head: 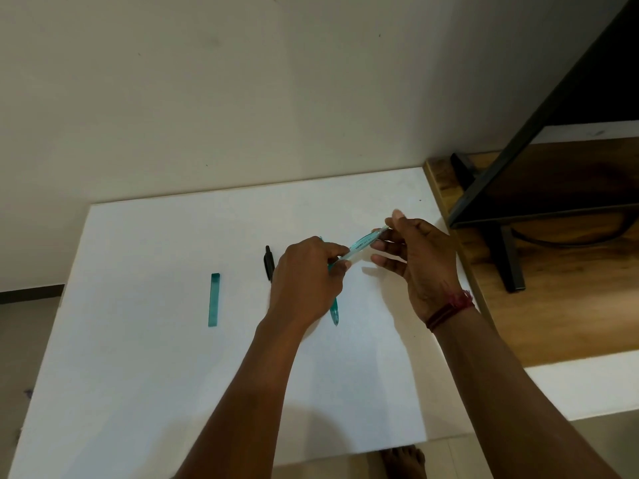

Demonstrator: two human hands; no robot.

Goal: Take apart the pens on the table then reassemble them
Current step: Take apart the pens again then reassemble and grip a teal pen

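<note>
**White table, one pen between two hands: small parts are the worry**

The white table stands against a plain cream wall, with a wooden surface and a black frame to its right. Above the table we see both hands on one translucent teal pen, held clear of the top and slanting up to the right. The left hand pinches its lower end with curled fingers. The right hand pinches the upper end between thumb and fingertips, the other fingers loosely spread.

We judge this to be a twist or pull to part the barrel. If the pen gives way suddenly, a spring or refill, should it carry either, could jump out. The hands work towards the right side of the table, so a loose piece might roll off that side or bounce to the floor. A light fingertip grip on smooth plastic may also slip. Loose pieces could get mixed up with those already lying there.

Our count:
- Two hands, both on the same pen.
- One teal pen in hand.
- One teal piece on the table, partly under the left hand. We cannot tell whether it is a whole pen.
- One black piece, partly hidden.
- One flat teal bar, well to the left.
</note>
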